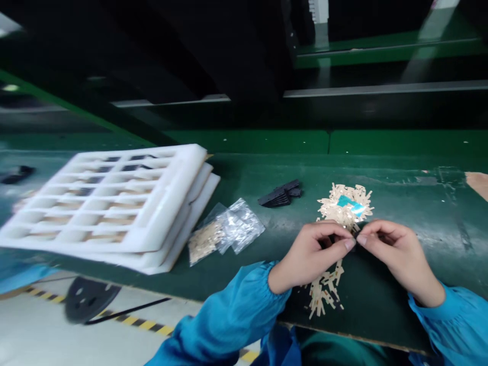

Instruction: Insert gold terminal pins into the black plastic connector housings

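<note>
My left hand (310, 254) and my right hand (389, 256) meet at the fingertips over the green bench top (396, 173). Between them they pinch a small dark part (356, 235), mostly hidden by my fingers. Just beyond my fingertips lies a loose heap of beige strip-like pieces (343, 206), with a teal tag or film (349, 204) on top. More of these beige pieces (324, 295) are scattered below my hands, close to my body.
White foam trays (114, 198) lie stacked at the left on the bench, holding dark and beige parts. Next to them are a clear plastic bag (244, 226), a bag of beige pieces (206, 243) and a stack of dark parts (281, 193). A yellow-and-black floor stripe (133, 320) runs below.
</note>
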`<action>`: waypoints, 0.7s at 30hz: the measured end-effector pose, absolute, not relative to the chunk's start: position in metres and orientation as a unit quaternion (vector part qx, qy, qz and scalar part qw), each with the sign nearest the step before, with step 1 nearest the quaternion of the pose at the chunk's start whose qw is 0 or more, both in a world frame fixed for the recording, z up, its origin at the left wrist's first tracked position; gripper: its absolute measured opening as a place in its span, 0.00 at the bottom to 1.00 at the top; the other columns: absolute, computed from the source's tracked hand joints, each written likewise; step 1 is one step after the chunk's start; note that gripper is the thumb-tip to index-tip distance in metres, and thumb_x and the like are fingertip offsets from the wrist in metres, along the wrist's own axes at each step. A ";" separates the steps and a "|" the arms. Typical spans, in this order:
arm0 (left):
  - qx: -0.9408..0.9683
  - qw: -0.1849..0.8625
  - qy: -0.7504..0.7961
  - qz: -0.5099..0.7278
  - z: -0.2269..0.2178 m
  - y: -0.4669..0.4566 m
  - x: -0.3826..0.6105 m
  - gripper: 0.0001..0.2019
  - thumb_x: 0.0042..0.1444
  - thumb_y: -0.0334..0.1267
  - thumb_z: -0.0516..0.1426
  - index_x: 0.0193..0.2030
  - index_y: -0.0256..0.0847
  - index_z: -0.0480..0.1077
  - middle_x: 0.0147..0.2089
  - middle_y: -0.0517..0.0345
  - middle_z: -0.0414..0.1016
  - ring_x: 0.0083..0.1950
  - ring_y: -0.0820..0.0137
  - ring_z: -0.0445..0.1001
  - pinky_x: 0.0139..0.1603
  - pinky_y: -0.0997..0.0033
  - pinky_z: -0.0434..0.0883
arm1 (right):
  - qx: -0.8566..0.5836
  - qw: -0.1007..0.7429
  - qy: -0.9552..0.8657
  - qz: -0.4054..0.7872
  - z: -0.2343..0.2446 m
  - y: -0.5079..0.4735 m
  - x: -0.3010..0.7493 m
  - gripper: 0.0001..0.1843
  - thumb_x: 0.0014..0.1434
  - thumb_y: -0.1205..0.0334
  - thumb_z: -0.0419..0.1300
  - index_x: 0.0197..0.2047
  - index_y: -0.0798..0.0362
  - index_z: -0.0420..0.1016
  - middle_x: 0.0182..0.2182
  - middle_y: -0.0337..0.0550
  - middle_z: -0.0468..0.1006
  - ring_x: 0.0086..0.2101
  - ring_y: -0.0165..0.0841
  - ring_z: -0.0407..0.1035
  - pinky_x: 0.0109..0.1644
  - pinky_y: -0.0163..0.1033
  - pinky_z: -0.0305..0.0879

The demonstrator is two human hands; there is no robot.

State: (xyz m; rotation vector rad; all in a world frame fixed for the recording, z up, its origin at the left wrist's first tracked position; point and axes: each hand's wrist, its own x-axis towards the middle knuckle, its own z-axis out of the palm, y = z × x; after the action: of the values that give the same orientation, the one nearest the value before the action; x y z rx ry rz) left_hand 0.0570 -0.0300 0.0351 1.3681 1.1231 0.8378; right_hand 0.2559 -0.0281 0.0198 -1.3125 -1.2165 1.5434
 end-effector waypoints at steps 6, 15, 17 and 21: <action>0.659 0.236 0.623 0.350 0.046 -0.008 -0.013 0.14 0.62 0.43 0.64 0.53 0.43 0.77 0.48 0.51 0.81 0.49 0.61 0.77 0.50 0.62 0.72 | -0.535 0.375 -0.439 0.617 0.009 -0.028 0.268 0.12 0.53 0.51 0.75 0.32 0.50 0.84 0.30 0.44 0.82 0.29 0.33 0.71 0.30 0.33 0.67; 0.652 0.153 0.726 0.156 0.031 -0.018 -0.056 0.13 0.58 0.44 0.66 0.46 0.40 0.77 0.44 0.49 0.82 0.47 0.55 0.79 0.52 0.56 0.71 | -0.540 0.375 -0.428 0.620 0.011 -0.027 0.267 0.12 0.49 0.51 0.76 0.30 0.51 0.84 0.29 0.43 0.82 0.29 0.32 0.72 0.31 0.31 0.68; 0.649 0.163 0.723 0.172 0.028 -0.022 -0.046 0.15 0.59 0.48 0.65 0.46 0.40 0.77 0.43 0.51 0.82 0.46 0.57 0.79 0.49 0.59 0.71 | -0.539 0.377 -0.430 0.618 0.012 -0.026 0.265 0.12 0.49 0.52 0.76 0.30 0.51 0.84 0.28 0.43 0.81 0.27 0.32 0.71 0.30 0.31 0.68; 0.640 0.205 0.711 0.209 0.023 -0.015 -0.040 0.16 0.63 0.52 0.60 0.43 0.40 0.79 0.38 0.54 0.82 0.39 0.62 0.78 0.42 0.65 0.71 | -0.542 0.379 -0.445 0.604 0.012 -0.026 0.268 0.11 0.50 0.53 0.74 0.30 0.51 0.84 0.28 0.44 0.82 0.29 0.34 0.73 0.32 0.33 0.69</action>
State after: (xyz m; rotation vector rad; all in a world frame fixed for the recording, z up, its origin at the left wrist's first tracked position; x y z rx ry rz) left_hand -0.0402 -0.0147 0.0228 1.7839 1.9820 0.5827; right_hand 0.2677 -0.0261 0.0122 -1.3849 -1.1356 1.5426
